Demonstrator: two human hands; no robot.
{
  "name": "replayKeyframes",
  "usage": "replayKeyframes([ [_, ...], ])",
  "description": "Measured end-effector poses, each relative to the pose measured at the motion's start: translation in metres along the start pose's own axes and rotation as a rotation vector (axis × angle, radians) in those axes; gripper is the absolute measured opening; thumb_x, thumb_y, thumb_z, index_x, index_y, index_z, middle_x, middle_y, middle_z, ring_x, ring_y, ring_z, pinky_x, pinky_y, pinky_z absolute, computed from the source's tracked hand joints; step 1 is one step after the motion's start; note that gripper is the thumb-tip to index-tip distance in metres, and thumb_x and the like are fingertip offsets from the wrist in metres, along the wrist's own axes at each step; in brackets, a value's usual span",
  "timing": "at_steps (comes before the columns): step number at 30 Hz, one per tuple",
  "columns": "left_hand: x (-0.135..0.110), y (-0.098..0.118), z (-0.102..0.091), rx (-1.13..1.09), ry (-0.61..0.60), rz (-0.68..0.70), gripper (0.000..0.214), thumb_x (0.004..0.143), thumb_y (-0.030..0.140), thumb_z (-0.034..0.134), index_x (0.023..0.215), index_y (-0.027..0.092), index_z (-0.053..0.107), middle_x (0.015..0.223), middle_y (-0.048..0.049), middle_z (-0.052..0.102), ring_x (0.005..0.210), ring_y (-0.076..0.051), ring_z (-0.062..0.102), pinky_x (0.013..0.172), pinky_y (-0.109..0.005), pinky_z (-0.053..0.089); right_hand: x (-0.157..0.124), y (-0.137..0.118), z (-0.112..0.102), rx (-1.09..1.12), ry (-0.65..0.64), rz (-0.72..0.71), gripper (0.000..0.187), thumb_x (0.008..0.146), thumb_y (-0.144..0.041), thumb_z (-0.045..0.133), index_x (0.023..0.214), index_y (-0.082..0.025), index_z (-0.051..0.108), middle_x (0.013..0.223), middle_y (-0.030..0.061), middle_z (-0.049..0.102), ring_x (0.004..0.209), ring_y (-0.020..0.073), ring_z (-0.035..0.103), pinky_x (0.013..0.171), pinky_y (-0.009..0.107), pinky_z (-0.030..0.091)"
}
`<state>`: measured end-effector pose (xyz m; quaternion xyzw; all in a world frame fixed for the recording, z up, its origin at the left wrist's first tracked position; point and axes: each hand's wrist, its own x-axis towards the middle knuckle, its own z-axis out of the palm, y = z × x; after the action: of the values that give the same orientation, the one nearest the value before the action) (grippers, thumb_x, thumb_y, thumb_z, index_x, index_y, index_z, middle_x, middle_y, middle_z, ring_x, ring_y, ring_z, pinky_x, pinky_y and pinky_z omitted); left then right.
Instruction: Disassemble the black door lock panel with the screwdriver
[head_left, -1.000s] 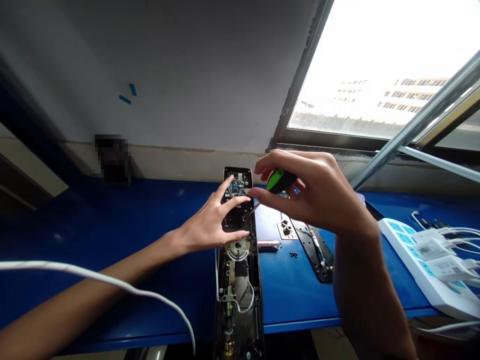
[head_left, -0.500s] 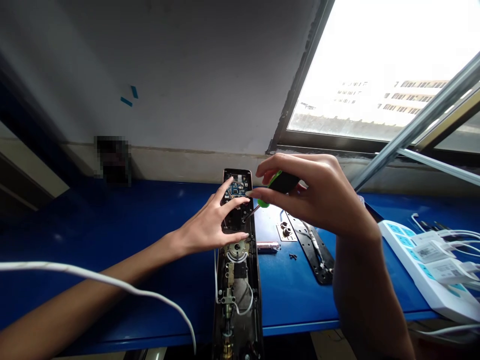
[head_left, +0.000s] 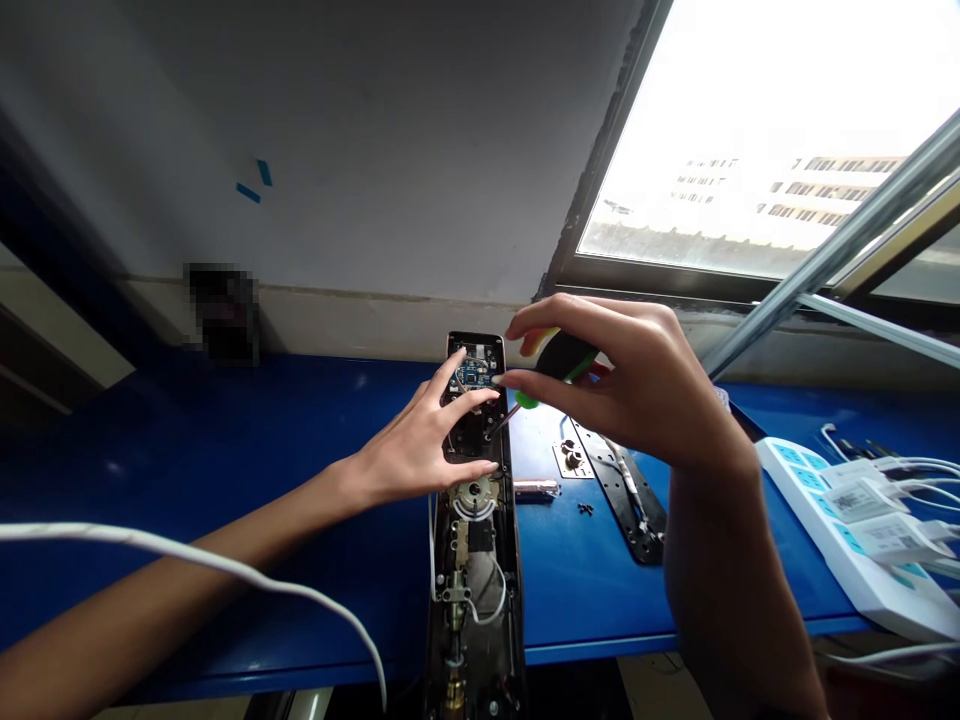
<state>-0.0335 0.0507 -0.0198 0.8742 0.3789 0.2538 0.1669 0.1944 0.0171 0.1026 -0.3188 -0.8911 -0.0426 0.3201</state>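
A long black housing [head_left: 514, 560], which looks like an electronic door lock, lies with its inside facing me. A blue circuit board [head_left: 474, 374] sits at its far end, with metal parts and a white wire below. My left hand [head_left: 431, 430] rests over it, fingers spread, fingertips near the board and the round metal part [head_left: 474, 492]. My right hand [head_left: 622, 375] is closed around the black and green handle of a screwdriver [head_left: 564, 357]. Its shaft slants down left into the housing, with the tip at or close to a screw below the board.
Right of the housing on the blue table [head_left: 592, 600] lie several small black screws [head_left: 585, 509], a shiny cylinder [head_left: 535, 490], a small square plate [head_left: 573, 459] and a black perforated plate [head_left: 637, 520]. A white power strip [head_left: 847, 540] with plugged adapters stands right. A white cable [head_left: 225, 565] crosses my left forearm.
The screwdriver handle has turned in my right hand, now showing yellow near its top. My right fingers have shifted slightly. My left hand stays in place on the housing.
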Motion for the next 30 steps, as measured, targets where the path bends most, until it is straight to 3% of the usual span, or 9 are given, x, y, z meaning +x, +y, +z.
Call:
replayKeyframes([
  [4, 0.0000, -0.0004, -0.0001, 0.009, -0.011, -0.004, 0.081, 0.080, 0.063, 0.078, 0.151, 0.036, 0.049, 0.176, -0.0024, -0.008, 0.156, -0.046, 0.023, 0.123, -0.063, 0.037, -0.0004, -0.0030, 0.0002, 0.041, -0.005, -0.024, 0.042, 0.087, -0.013, 0.062, 0.128, -0.017, 0.060, 0.111, 0.0067, 0.073, 0.092, 0.0165, 0.070, 0.076, 0.030, 0.058],
  [9, 0.0003, -0.0010, 0.0004, 0.005, -0.016, -0.010, 0.081, 0.080, 0.064, 0.077, 0.150, 0.035, 0.049, 0.176, -0.0023, -0.006, 0.157, -0.045, 0.022, 0.124, -0.061, 0.037, 0.0008, -0.0025, -0.0005, 0.011, -0.005, -0.021, 0.021, 0.094, -0.030, 0.069, 0.111, -0.018, 0.067, 0.096, 0.0041, 0.074, 0.080, 0.0140, 0.067, 0.068, 0.029, 0.054],
  [12, 0.0004, -0.0015, 0.0003, 0.000, -0.014, -0.006, 0.080, 0.080, 0.062, 0.078, 0.150, 0.036, 0.049, 0.176, -0.0021, -0.005, 0.157, -0.044, 0.023, 0.124, -0.061, 0.036, 0.0008, -0.0008, -0.0012, 0.025, -0.011, -0.013, 0.015, 0.096, -0.025, 0.064, 0.109, -0.019, 0.067, 0.094, 0.0034, 0.074, 0.078, 0.0132, 0.067, 0.069, 0.028, 0.053],
  [17, 0.0009, 0.0008, -0.0018, 0.009, -0.038, -0.026, 0.082, 0.082, 0.062, 0.077, 0.152, 0.035, 0.046, 0.176, -0.0035, -0.007, 0.157, -0.045, 0.022, 0.123, -0.062, 0.037, 0.0015, 0.0013, -0.0002, 0.060, -0.023, -0.013, 0.039, 0.086, -0.013, 0.062, 0.125, -0.016, 0.062, 0.108, 0.0056, 0.073, 0.088, 0.0149, 0.069, 0.071, 0.027, 0.054],
  [23, 0.0017, 0.0037, -0.0025, 0.060, -0.057, -0.051, 0.083, 0.082, 0.063, 0.076, 0.153, 0.032, 0.046, 0.176, -0.0060, -0.009, 0.158, -0.044, 0.019, 0.125, -0.059, 0.035, 0.0026, 0.0044, -0.0006, 0.013, 0.004, -0.022, 0.015, 0.094, -0.022, 0.067, 0.108, -0.016, 0.068, 0.094, 0.0022, 0.073, 0.078, 0.0110, 0.066, 0.068, 0.025, 0.051],
  [30, 0.0016, 0.0031, -0.0017, 0.058, -0.036, -0.031, 0.083, 0.082, 0.059, 0.078, 0.153, 0.033, 0.045, 0.176, -0.0062, -0.006, 0.158, -0.044, 0.021, 0.124, -0.059, 0.036, 0.0004, 0.0025, -0.0017, 0.041, -0.027, 0.007, 0.036, 0.088, -0.012, 0.061, 0.123, -0.018, 0.062, 0.103, 0.0044, 0.072, 0.084, 0.0146, 0.069, 0.076, 0.029, 0.055],
])
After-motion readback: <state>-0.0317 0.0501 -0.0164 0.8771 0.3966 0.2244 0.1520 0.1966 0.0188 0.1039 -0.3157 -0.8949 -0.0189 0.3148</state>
